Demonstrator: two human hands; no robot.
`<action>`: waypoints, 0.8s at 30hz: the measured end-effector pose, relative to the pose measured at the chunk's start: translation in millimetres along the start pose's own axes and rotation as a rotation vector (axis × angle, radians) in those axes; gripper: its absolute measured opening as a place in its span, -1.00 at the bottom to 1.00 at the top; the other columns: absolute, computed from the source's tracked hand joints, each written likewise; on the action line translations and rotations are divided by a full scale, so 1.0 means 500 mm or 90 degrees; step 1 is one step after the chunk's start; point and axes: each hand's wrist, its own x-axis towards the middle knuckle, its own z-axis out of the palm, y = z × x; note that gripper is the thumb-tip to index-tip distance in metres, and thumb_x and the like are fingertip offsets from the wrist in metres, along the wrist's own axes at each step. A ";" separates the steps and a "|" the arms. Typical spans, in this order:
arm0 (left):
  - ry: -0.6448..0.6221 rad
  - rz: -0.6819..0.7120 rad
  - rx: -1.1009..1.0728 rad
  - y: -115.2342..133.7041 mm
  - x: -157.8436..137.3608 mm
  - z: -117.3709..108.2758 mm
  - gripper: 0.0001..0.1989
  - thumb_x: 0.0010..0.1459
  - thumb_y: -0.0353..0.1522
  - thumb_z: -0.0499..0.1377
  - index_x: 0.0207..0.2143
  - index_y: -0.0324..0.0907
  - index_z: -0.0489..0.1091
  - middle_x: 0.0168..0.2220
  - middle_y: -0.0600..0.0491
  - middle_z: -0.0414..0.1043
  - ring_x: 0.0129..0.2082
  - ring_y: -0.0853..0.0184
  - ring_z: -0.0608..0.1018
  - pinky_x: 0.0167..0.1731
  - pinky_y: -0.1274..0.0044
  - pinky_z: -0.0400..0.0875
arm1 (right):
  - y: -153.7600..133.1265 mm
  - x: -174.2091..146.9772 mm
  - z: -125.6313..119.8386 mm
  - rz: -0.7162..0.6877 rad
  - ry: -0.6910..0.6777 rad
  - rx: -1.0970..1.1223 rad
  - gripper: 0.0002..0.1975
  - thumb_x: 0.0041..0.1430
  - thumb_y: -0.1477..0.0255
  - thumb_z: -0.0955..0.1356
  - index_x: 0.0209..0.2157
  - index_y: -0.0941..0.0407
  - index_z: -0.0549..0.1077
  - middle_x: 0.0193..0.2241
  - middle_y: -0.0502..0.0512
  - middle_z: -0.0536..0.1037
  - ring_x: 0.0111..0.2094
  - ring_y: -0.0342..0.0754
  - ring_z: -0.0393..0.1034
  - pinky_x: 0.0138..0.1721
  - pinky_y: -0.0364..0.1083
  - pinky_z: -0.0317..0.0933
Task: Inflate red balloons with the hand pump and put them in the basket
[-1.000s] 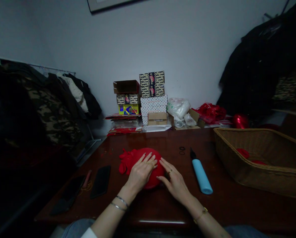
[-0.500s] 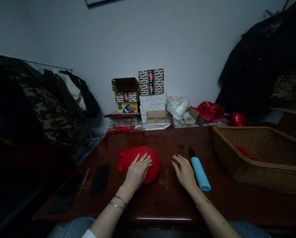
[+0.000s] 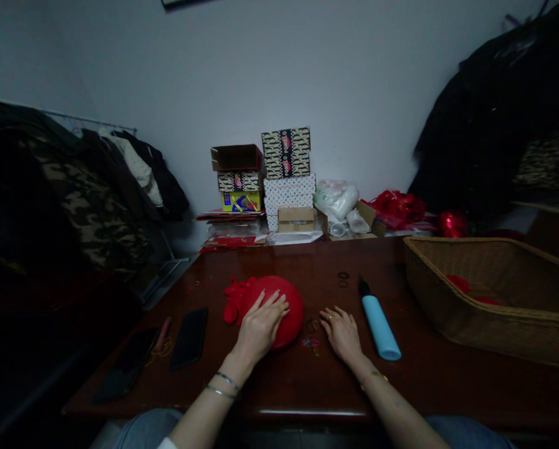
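Left hand laid over a round red balloon on the dark wooden table.
A cluster of small red pieces adjoins the balloon's left side; the left hand lies palm down across its top, fingers slightly spread, while the right hand sits palm down to the balloon's right, fingers loosely bent and a little apart; whether it touches the tabletop I cannot tell. Small colored bands lie just right of the balloon, a blue pump farther right, a wicker basket beyond that; left of the balloon is a black phone, and behind it, stacked boxes.
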 end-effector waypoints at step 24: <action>-0.012 0.018 -0.023 -0.003 0.001 0.002 -0.74 0.19 -0.49 0.04 -0.09 -0.18 0.39 -0.09 -0.06 0.48 0.02 0.24 0.43 0.08 0.25 0.25 | 0.011 0.022 0.023 0.026 -0.057 0.143 -0.81 0.18 0.32 0.28 -0.30 0.09 0.48 -0.18 0.10 0.50 -0.05 0.05 0.30 -0.05 0.12 0.20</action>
